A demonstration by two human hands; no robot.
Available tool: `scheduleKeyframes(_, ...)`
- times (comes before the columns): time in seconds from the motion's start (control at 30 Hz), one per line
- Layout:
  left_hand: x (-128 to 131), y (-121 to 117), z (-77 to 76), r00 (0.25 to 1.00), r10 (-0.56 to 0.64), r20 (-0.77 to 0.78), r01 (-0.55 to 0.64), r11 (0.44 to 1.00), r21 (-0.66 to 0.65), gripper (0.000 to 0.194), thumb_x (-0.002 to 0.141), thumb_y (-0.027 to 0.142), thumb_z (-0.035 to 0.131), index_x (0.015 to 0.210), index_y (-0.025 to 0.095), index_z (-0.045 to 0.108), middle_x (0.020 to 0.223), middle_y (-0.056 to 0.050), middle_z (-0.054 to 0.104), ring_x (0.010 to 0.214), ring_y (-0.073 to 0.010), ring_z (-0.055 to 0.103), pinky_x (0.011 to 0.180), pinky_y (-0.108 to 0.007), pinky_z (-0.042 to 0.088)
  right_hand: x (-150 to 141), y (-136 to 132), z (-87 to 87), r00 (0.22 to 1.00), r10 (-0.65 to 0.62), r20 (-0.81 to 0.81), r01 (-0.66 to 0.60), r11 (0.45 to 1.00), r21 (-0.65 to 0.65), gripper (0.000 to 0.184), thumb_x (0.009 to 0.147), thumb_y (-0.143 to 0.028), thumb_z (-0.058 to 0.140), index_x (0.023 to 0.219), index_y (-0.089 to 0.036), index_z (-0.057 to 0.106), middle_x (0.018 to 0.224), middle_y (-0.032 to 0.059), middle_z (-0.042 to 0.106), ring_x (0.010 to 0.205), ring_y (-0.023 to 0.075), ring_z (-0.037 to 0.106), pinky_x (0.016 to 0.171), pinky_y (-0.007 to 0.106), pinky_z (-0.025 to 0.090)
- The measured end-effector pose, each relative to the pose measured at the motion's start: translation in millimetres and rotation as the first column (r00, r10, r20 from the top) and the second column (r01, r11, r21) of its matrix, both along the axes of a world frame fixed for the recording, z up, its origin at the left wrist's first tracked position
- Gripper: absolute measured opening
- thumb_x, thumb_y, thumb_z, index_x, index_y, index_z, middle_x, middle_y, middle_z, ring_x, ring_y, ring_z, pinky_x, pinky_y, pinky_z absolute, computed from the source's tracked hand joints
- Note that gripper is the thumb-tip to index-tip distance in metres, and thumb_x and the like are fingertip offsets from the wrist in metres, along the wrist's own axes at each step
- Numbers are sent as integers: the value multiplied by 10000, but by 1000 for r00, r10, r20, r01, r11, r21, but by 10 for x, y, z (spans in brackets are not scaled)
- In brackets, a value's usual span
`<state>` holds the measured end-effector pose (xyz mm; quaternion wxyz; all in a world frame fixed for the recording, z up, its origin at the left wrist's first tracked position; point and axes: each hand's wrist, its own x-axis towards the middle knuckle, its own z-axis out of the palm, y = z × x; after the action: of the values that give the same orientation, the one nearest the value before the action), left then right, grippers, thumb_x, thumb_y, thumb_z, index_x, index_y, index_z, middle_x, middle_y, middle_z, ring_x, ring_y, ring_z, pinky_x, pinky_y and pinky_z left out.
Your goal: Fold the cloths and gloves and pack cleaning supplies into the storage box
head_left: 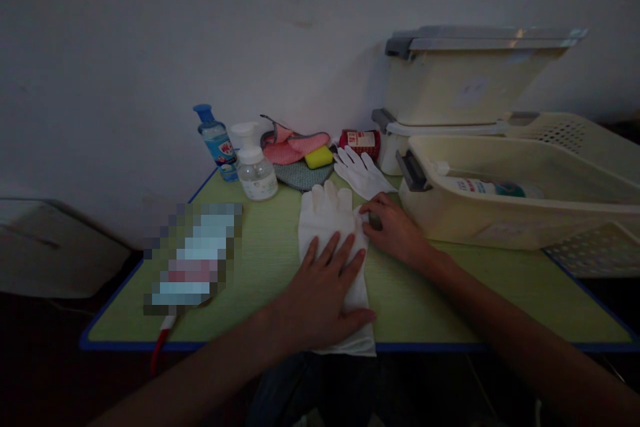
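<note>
A white rubber glove (326, 217) lies flat on the green table (260, 260), its fingers pointing away from me. My left hand (320, 293) presses flat on the glove's cuff half, fingers spread. My right hand (393, 227) rests at the glove's right edge, fingers curled and pinching the thumb part of the glove. A second white glove (361, 173) lies farther back, between the first glove and the cream basin.
Behind the gloves stand a blue bottle (216, 141), a clear pump bottle (254, 170), pink and grey cloths (295, 147), a yellow sponge (319, 157) and a red can (361, 141). A cream basin (500, 213) holding a bottle and stacked lidded bins (465, 80) fill the right. A blurred item (193, 257) lies left.
</note>
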<state>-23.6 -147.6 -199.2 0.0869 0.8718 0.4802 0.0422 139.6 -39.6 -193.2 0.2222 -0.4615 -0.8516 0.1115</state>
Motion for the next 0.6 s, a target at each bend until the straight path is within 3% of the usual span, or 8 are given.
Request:
scheduleKeyframes(0.13,4,-3,5,1000,13,9,-13,1000,2,767,805,648,344,1402,183,212,1494,-114,134,1368,-328,55,1068,-581,108,-123,163,87,997,23,-69,-18,997,79,188,765,-78,469,895,-133,594,926,86,540,800,168,542,739,288,434)
scheduleKeyframes(0.27,-5,-6,-6,1000,15,16,-15,1000,26,758,808,650,336,1400,193,214,1496,-104,137,1369,-331,47,1064,-590,102,-316,434,118,998,-16,58,8,992,126,248,768,-30,446,943,-119,597,963,111,573,870,183,542,770,287,412)
scheduleKeyframes(0.4,-23,1,-18,999,1,37,-1,1000,15,763,810,664,303,1407,202,194,1495,-111,131,1369,-325,46,1070,-579,104,-420,632,45,993,-37,109,23,992,128,214,745,-10,464,863,-112,610,890,125,592,858,207,539,755,303,405)
scheduleKeyframes(0.6,-33,8,-28,998,-3,57,2,1000,11,771,811,673,272,1408,191,192,1494,-114,130,1370,-319,41,1078,-568,97,-390,659,-68,992,-40,117,24,991,134,168,785,-45,457,846,-113,599,865,124,592,826,205,530,742,311,403)
